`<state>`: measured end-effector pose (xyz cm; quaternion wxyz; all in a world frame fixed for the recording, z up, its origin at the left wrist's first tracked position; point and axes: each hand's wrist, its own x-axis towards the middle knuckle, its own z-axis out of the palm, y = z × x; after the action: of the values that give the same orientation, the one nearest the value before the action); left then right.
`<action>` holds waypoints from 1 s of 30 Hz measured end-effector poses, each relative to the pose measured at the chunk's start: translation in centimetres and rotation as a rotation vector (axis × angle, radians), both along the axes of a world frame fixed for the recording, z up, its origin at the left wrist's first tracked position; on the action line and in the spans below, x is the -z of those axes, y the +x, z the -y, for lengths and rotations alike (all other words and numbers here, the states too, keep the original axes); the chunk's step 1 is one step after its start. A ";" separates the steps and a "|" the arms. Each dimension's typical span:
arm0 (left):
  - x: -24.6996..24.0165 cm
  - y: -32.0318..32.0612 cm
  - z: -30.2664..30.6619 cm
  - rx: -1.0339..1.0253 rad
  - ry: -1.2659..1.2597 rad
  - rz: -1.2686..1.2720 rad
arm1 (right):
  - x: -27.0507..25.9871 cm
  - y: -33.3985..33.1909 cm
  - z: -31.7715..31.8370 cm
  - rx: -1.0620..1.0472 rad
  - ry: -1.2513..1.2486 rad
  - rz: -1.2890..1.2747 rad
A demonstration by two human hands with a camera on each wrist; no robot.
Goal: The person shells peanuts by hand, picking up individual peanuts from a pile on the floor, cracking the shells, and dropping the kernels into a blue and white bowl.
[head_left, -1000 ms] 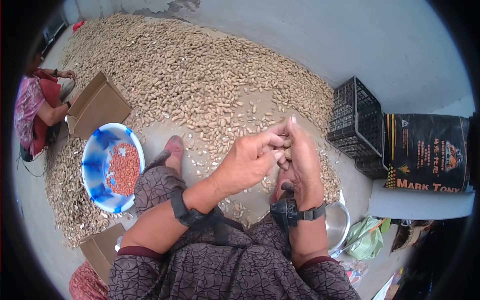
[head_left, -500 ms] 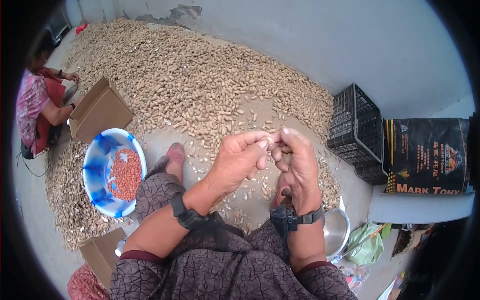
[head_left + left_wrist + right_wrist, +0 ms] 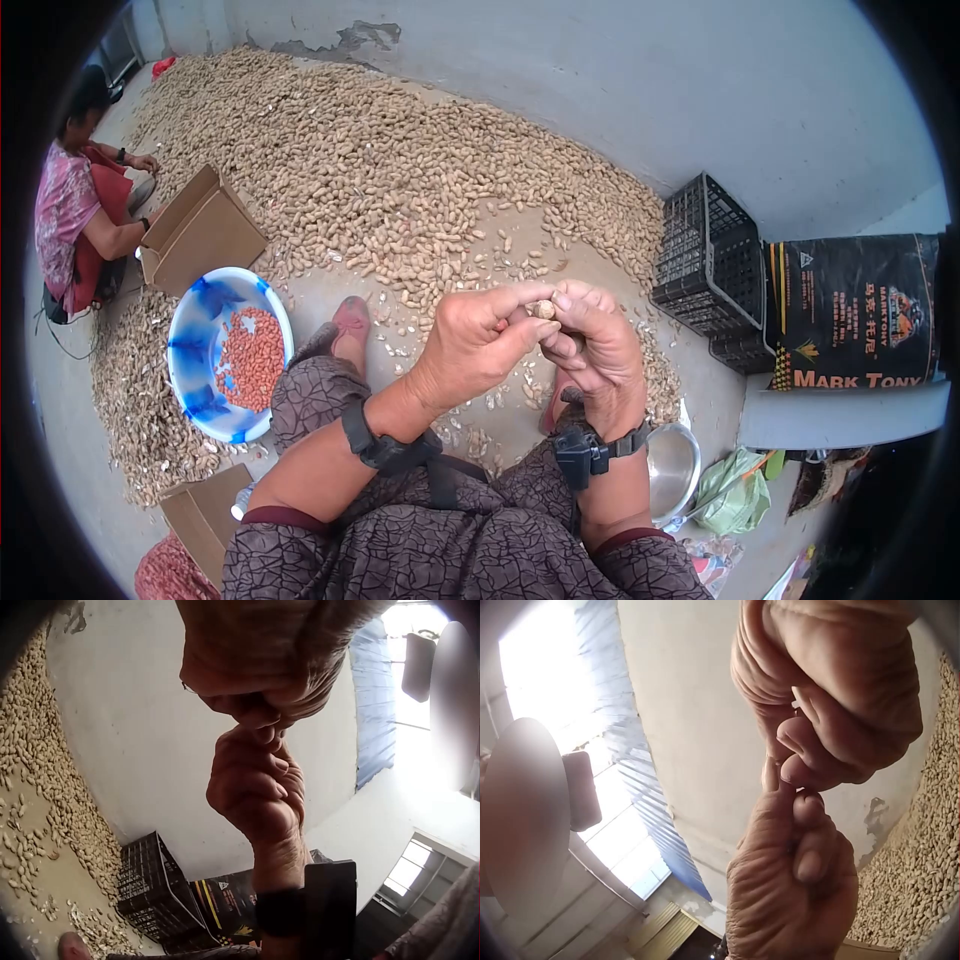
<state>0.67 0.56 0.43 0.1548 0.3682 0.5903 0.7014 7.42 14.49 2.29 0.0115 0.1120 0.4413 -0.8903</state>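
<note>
In the head view a peanut in its shell (image 3: 545, 309) sits between the fingertips of both hands, in front of the body. My left hand (image 3: 465, 345) pinches it from the left, thumb and forefinger pressed together at it. From the other side, the bent thumb and fingers of my right hand (image 3: 600, 350) grip it. A bit of red, like a kernel (image 3: 502, 324), shows inside the curl of the left fingers. Both wrist views show the left hand (image 3: 259, 660) and right hand (image 3: 832, 690) meeting at the fingertips, which hide the peanut there.
A large heap of peanuts (image 3: 400, 170) covers the floor along the wall. Red kernels (image 3: 250, 360) lie in a blue-and-white basin (image 3: 185, 345) at left. Nearby are a cardboard box (image 3: 205, 230), another person (image 3: 85, 215), a black crate (image 3: 705, 255), a black sack (image 3: 850, 310) and a metal bowl (image 3: 672, 465).
Both hands have come lower and nearer the body. The fingertips have shifted around the shell, and the peanut now shows plainly between them. The head view has tilted slightly upward.
</note>
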 end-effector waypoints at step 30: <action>-0.2 0.0 0.7 0.254 0.217 0.726 | -2.2 1.3 0.3 0.057 0.323 0.058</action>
<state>0.63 -0.18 0.61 0.3992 0.1804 0.3695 0.8195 8.76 14.15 4.54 -0.0191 0.1507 0.5746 -0.8042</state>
